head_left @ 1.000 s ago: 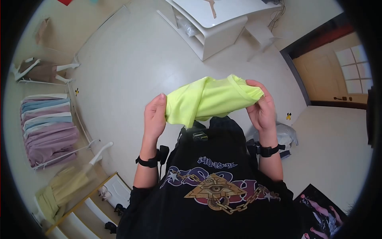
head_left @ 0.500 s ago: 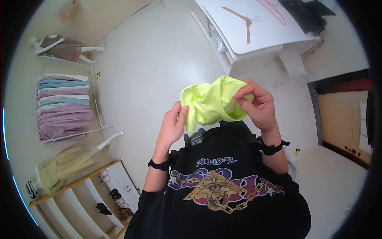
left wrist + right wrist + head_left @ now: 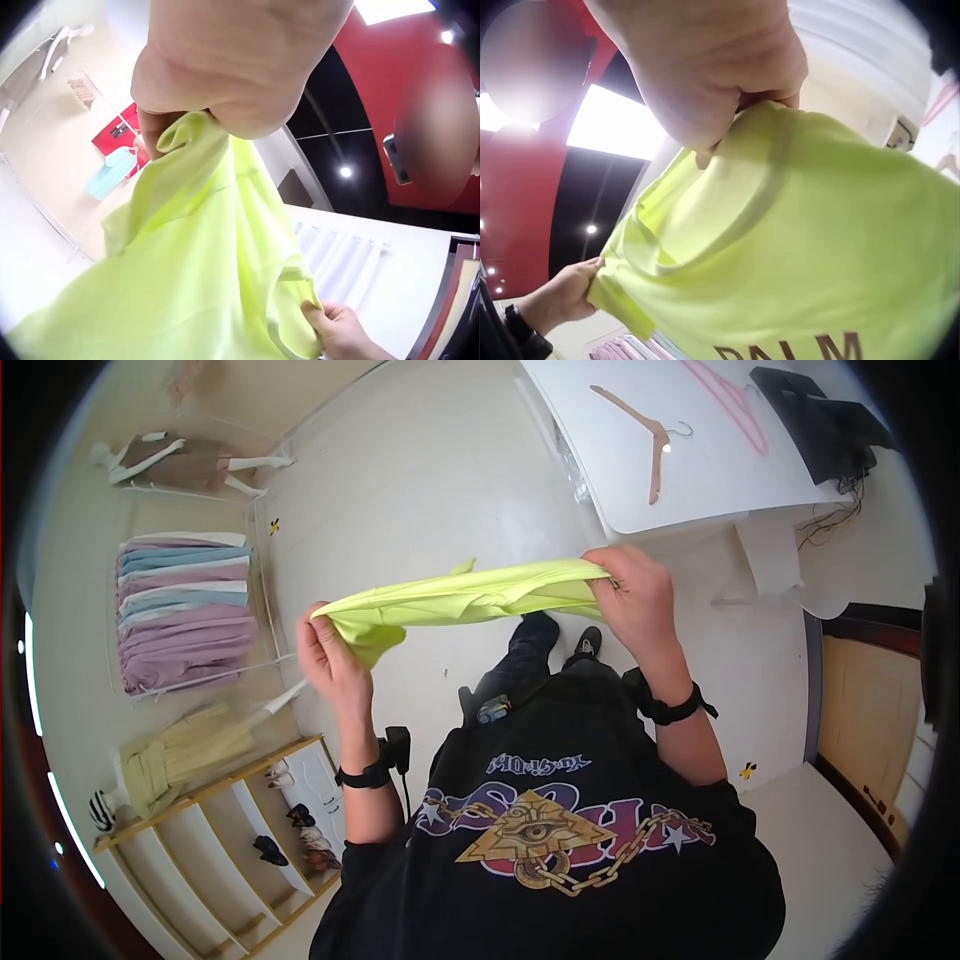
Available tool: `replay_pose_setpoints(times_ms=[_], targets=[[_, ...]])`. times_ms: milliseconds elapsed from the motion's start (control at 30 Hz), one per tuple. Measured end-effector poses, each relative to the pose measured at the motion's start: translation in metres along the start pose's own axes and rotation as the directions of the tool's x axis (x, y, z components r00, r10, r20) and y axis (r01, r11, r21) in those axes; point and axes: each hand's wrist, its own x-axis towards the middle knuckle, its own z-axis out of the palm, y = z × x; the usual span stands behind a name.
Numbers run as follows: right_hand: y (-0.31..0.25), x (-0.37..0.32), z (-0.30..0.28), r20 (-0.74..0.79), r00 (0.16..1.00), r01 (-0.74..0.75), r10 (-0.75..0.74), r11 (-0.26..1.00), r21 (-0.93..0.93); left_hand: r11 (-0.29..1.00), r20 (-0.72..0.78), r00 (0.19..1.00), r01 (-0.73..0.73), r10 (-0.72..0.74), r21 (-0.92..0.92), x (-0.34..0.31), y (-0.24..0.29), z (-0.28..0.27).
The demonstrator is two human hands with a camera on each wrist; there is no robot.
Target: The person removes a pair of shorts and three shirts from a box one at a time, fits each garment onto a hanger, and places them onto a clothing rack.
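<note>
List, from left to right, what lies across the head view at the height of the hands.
rack of lilac and blue garments → left hand, gripping one end of the cloth → lime-green shirt, stretched between the hands → right hand, gripping the other end → wooden door

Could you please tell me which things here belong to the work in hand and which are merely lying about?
In hand:
neon yellow-green fabric T-shirt, gripped at its ends by the left hand and the right hand.

Lying about:
pale wooden clothes hanger and pink hanger on the white table; rack of lilac and blue garments.
</note>
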Motion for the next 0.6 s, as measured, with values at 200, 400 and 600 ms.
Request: replay_pose_setpoints(times_ms=[200,400,600], targets=[[0.045,0.029,0.003,0.034,0.99,0.14,-0.138,0.989,-0.046,0.967,-0.057,0.997,-0.057,0.044,-0.247,0.077,0.008,0.043],[0.027,0.071,0.015,0.046,0.995,-0.099,0.091,0.973,0.208,0.871,0.451,0.859,-0.013,-0.241,0.49,0.173,-0.047,0.094],[-0.022,0.16,0.042,0.244,0.967,0.015,-0.069,0.977,0.215,0.882,0.825,0.532,-0.462,0.19,0.094,0.186,-0.093,0.164]])
